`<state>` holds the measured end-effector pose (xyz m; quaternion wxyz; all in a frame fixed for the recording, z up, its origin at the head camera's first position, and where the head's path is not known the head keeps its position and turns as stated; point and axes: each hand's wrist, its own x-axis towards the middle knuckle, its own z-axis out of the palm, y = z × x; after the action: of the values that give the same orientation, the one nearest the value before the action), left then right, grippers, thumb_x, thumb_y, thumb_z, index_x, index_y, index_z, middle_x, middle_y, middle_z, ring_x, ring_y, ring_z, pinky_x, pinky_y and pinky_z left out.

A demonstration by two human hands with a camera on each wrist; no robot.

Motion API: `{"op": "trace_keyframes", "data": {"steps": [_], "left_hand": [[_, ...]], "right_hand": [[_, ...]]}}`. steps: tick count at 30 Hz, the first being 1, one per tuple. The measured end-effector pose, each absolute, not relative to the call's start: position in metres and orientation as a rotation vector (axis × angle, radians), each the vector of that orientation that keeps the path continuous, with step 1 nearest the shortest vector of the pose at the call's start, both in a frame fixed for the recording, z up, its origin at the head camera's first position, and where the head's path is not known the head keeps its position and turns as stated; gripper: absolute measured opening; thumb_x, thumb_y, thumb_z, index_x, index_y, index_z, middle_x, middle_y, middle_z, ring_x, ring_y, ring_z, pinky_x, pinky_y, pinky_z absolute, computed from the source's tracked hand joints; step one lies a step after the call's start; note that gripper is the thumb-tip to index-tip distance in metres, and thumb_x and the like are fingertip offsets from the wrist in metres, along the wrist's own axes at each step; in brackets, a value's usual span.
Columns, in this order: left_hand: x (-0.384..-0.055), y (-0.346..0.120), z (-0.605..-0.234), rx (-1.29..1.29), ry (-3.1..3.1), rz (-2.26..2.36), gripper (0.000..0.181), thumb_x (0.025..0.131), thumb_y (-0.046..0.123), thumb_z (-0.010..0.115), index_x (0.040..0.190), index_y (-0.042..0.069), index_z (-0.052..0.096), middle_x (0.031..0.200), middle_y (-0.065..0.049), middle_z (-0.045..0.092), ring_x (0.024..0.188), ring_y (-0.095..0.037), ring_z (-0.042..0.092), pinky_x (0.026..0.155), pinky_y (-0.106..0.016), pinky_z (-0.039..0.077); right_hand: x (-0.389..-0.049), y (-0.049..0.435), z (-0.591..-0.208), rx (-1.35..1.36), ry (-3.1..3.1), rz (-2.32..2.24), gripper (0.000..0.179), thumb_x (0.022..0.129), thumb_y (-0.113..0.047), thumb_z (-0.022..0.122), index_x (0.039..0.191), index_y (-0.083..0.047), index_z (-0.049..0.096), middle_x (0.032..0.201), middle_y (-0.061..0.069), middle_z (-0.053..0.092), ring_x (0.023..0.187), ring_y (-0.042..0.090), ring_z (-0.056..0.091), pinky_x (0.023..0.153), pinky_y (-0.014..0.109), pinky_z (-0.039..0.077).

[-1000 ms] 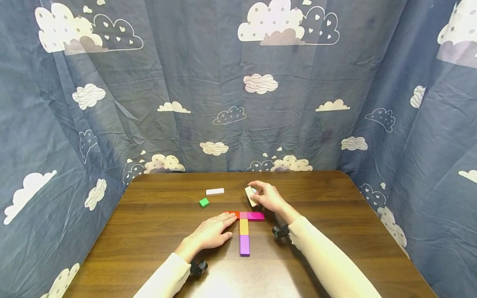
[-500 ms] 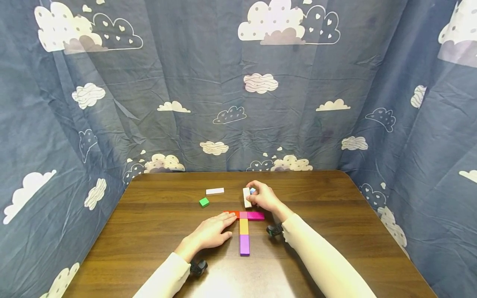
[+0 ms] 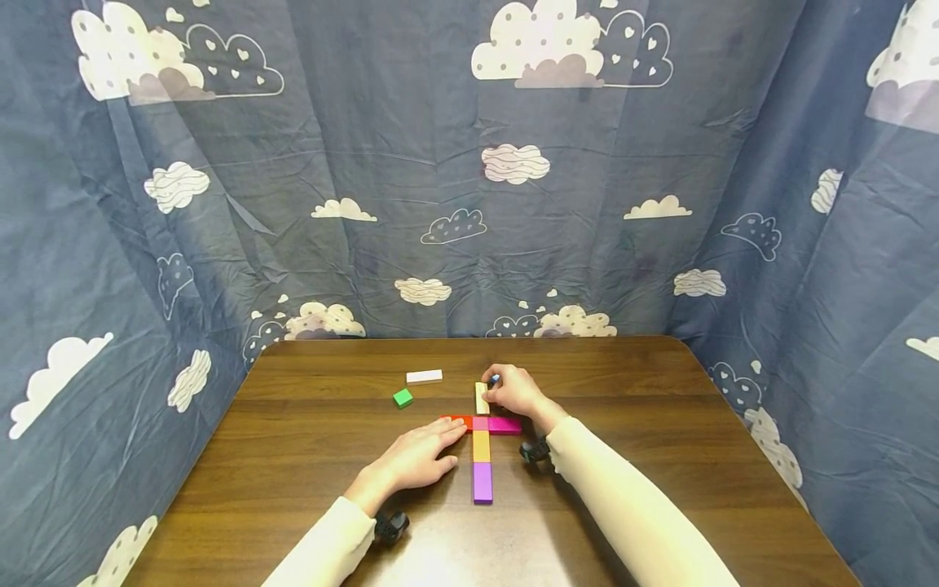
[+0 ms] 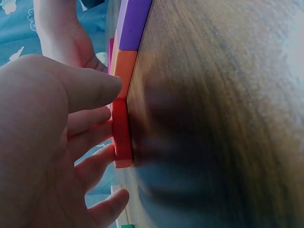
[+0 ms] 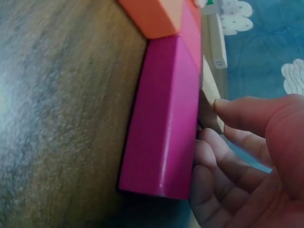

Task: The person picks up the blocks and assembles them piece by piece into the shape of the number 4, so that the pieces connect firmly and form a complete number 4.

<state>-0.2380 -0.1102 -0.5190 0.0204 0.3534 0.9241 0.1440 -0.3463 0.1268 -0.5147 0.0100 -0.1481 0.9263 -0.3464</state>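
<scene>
My left hand (image 3: 412, 458) lies with extended fingers on the red block (image 4: 122, 133), the left arm of a T of coloured blocks. The T also has a small pink block (image 3: 480, 424) at the junction, a magenta block (image 5: 164, 118) on the right, and an orange block (image 3: 480, 446) and a purple block (image 3: 482, 483) forming the stem. Just beyond the junction, my right hand (image 3: 519, 393) pinches a long cream block (image 3: 481, 398) between thumb and fingers, its length in line with the stem. Part of that block is hidden by the fingers.
Behind the left hand are a green block (image 3: 403, 398) and a white block (image 3: 424, 377). A small blue block (image 3: 495, 379) shows partly behind the right hand. The wooden table (image 3: 623, 367) ends at a patterned blue curtain (image 3: 381, 253).
The right hand has shifted left and slightly toward the T with the cream block, which has turned from slanted to nearly straight. The left hand has stayed in place.
</scene>
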Motion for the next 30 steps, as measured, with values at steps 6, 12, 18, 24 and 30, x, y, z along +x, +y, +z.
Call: {"op": "trace_keyframes", "data": {"steps": [6, 12, 18, 24, 30], "left_hand": [[-0.2383, -0.1104, -0.5182, 1.092, 2.856, 0.457, 0.056, 0.098, 0.026, 0.061, 0.15, 0.008, 0.048, 0.154, -0.009, 0.045, 0.145, -0.028, 0.037, 0.115, -0.044, 0.033], [-0.2376, -0.1109, -0.518, 1.101, 2.864, 0.441, 0.055, 0.098, 0.026, 0.061, 0.149, 0.007, 0.05, 0.153, -0.01, 0.047, 0.143, -0.028, 0.039, 0.115, -0.044, 0.034], [-0.2383, -0.111, -0.5191, 1.111, 2.865, 0.447, 0.055, 0.098, 0.025, 0.061, 0.149, 0.006, 0.05, 0.152, -0.01, 0.047, 0.143, -0.029, 0.039, 0.115, -0.044, 0.034], [-0.2385, -0.1113, -0.5185, 1.117, 2.865, 0.456, 0.055, 0.098, 0.025, 0.061, 0.149, 0.006, 0.049, 0.152, -0.011, 0.047, 0.143, -0.029, 0.039, 0.114, -0.045, 0.034], [-0.2382, -0.1109, -0.5185, 1.112, 2.861, 0.472, 0.055, 0.098, 0.025, 0.061, 0.149, 0.006, 0.05, 0.153, -0.01, 0.047, 0.143, -0.03, 0.039, 0.114, -0.046, 0.034]], "right_hand": [[-0.3455, 0.1251, -0.5143, -0.493, 2.953, -0.966, 0.025, 0.082, -0.016, 0.08, 0.105, -0.009, 0.071, 0.072, -0.001, 0.065, 0.064, 0.011, 0.058, 0.062, 0.032, 0.047], [-0.345, 0.1246, -0.5164, -0.496, 2.944, -0.979, 0.026, 0.082, -0.015, 0.08, 0.105, -0.008, 0.072, 0.071, -0.002, 0.066, 0.062, 0.01, 0.058, 0.061, 0.032, 0.048], [-0.3449, 0.1239, -0.5189, -0.466, 2.949, -0.995, 0.026, 0.081, -0.016, 0.081, 0.104, -0.008, 0.073, 0.071, -0.001, 0.065, 0.062, 0.011, 0.058, 0.062, 0.032, 0.048], [-0.3444, 0.1225, -0.5179, -0.463, 2.93, -1.012, 0.026, 0.08, -0.016, 0.082, 0.104, -0.009, 0.074, 0.071, -0.001, 0.065, 0.062, 0.011, 0.058, 0.062, 0.031, 0.047], [-0.3449, 0.1228, -0.5197, -0.443, 2.929, -1.052, 0.026, 0.081, -0.016, 0.082, 0.103, -0.008, 0.074, 0.071, -0.001, 0.065, 0.062, 0.01, 0.058, 0.062, 0.03, 0.048]]}}
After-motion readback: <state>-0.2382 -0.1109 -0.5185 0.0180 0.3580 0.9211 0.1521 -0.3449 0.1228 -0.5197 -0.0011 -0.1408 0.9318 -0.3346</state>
